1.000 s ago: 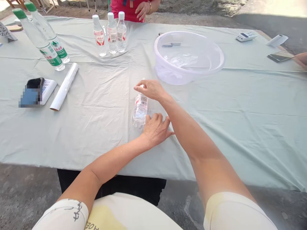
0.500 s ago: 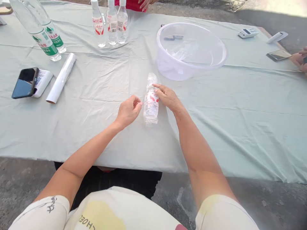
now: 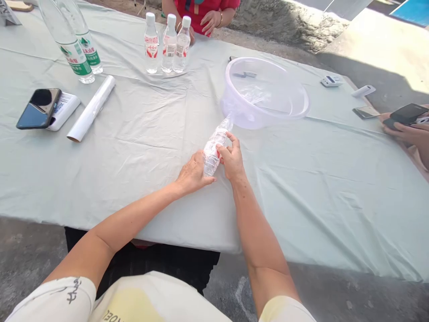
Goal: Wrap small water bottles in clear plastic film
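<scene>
In the head view, a small water bottle [image 3: 214, 144] wrapped in clear plastic film lies slanted on the cloth, its top end pointing away to the right, close to the basin. A red and white label shows through the film. My left hand [image 3: 194, 174] cups the near end from the left, thumb stretched under the base. On the other side, my right hand [image 3: 232, 159] grips the middle of the bottle with thumb and bent fingers. The parts of the fingers behind the bottle are hidden.
A translucent basin [image 3: 231, 109] holds clear crumpled plastic. Three small water bottles [image 3: 168, 49] stand at the back, near a person in red. To the left are a white film roll [image 3: 92, 109], a phone [image 3: 39, 108] and large bottles [image 3: 77, 58]. Another person's hands [image 3: 407, 132] hold a dark object at right.
The wrapped bottle has gone from nearly straight to slanting right. My left hand, earlier pinched beside it, now holds its near end. My right hand has shifted lower along it. The camera view has tilted up.
</scene>
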Motion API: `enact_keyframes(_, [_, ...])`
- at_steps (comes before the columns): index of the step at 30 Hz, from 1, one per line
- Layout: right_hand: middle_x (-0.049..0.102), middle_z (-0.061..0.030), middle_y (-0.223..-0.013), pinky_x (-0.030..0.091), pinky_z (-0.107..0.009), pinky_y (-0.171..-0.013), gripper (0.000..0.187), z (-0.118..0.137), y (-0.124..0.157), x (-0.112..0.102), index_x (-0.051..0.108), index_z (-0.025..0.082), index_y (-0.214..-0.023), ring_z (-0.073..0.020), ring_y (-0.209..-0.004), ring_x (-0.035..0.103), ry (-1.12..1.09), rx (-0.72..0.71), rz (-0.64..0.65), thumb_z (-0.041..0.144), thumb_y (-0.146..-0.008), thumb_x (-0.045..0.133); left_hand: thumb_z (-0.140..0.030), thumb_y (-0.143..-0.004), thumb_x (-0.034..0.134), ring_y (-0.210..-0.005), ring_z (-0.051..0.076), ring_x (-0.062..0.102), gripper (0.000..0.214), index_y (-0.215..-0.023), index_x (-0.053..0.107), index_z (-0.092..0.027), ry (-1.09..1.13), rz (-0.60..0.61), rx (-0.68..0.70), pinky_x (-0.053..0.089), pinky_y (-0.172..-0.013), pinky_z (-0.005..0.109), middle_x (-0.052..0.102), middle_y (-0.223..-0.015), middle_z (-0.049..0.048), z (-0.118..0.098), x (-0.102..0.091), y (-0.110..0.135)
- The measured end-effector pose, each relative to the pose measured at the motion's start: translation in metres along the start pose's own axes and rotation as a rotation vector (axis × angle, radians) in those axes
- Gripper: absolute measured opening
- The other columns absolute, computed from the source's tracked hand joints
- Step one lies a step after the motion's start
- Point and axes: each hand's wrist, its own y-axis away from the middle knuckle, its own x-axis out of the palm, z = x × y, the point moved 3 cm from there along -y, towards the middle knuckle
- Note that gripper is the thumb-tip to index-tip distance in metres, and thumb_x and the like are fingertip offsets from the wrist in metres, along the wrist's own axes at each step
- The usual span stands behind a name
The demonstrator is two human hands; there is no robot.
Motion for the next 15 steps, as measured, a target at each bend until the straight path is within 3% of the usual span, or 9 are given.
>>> enact_keyframes(4, [0.066, -0.001, -0.094, 0.059, -0.035, -0.067, 0.068, 0.008, 0.01, -0.008, 0.047, 0.033, -0.135, -0.0185, -0.076, 0.067, 0.002, -0.073, 0.033, 0.063, -0.078, 0.069, -0.025, -0.074, 0.072, -0.094, 0.019, 0.061, 0.065, -0.131, 0.041, -0.022, 0.357, 0.025, 0.072, 0.051, -0.07, 0.03, 0.056, -0.129, 0.0099, 0.021, -0.026, 0.006])
enact_keyframes(6, [0.065, 0.0, -0.085, 0.059, -0.039, -0.074, 0.054, 0.02, 0.012, -0.023, 0.059, 0.029, -0.124, -0.0182, -0.073, 0.066, 0.132, -0.163, -0.16, 0.062, -0.082, 0.065, -0.026, -0.073, 0.071, -0.089, 0.017, 0.062, 0.065, -0.132, 0.043, -0.023, 0.504, 0.052, 0.078, 0.052, -0.064, 0.027, 0.056, -0.131, 0.0087, 0.033, -0.039, 0.009])
enact_keyframes(8, [0.066, -0.002, -0.086, 0.057, -0.043, -0.084, 0.039, 0.038, 0.012, -0.036, 0.066, 0.026, -0.111, -0.0202, -0.082, 0.067, 0.216, -0.35, -0.409, 0.056, -0.088, 0.06, -0.026, -0.071, 0.073, -0.091, 0.018, 0.062, 0.068, -0.134, 0.046, -0.024, 0.548, 0.037, 0.068, 0.053, -0.063, 0.026, 0.056, -0.132, 0.0082, 0.045, -0.05, 0.011])
enact_keyframes(9, [0.068, -0.0038, -0.092, 0.055, -0.045, -0.091, 0.035, 0.048, 0.011, -0.039, 0.067, 0.025, -0.107, -0.0218, -0.091, 0.068, 0.231, -0.462, -0.466, 0.055, -0.09, 0.058, -0.025, -0.071, 0.074, -0.094, 0.019, 0.062, 0.069, -0.134, 0.048, -0.025, 0.547, 0.027, 0.069, 0.053, -0.065, 0.025, 0.056, -0.132, 0.0077, 0.05, -0.055, 0.013])
enact_keyframes(10, [0.069, -0.0054, -0.1, 0.052, -0.047, -0.097, 0.034, 0.057, 0.009, -0.038, 0.069, 0.025, -0.104, -0.0233, -0.102, 0.067, 0.238, -0.565, -0.454, 0.054, -0.091, 0.056, -0.024, -0.07, 0.074, -0.096, 0.019, 0.062, 0.07, -0.135, 0.049, -0.026, 0.541, 0.026, 0.076, 0.054, -0.066, 0.025, 0.057, -0.132, 0.0071, 0.054, -0.058, 0.014])
enact_keyframes(12, [0.069, -0.0058, -0.118, 0.045, -0.047, -0.109, 0.035, 0.068, 0.001, -0.028, 0.07, 0.027, -0.103, -0.0248, -0.122, 0.061, 0.251, -0.676, -0.282, 0.056, -0.091, 0.055, -0.021, -0.069, 0.075, -0.098, 0.02, 0.062, 0.071, -0.136, 0.053, -0.029, 0.536, 0.033, 0.101, 0.053, -0.069, 0.026, 0.058, -0.133, 0.0065, 0.056, -0.064, 0.017])
enact_keyframes(15, [0.068, -0.0066, -0.127, 0.044, -0.047, -0.111, 0.047, 0.062, -0.014, -0.007, 0.069, 0.027, -0.104, -0.0261, -0.13, 0.058, 0.173, -0.53, 0.006, 0.067, -0.09, 0.049, -0.019, -0.069, 0.076, -0.094, 0.019, 0.062, 0.07, -0.135, 0.058, -0.03, 0.601, 0.038, 0.128, 0.052, -0.069, 0.026, 0.06, -0.132, 0.0068, 0.053, -0.071, 0.021])
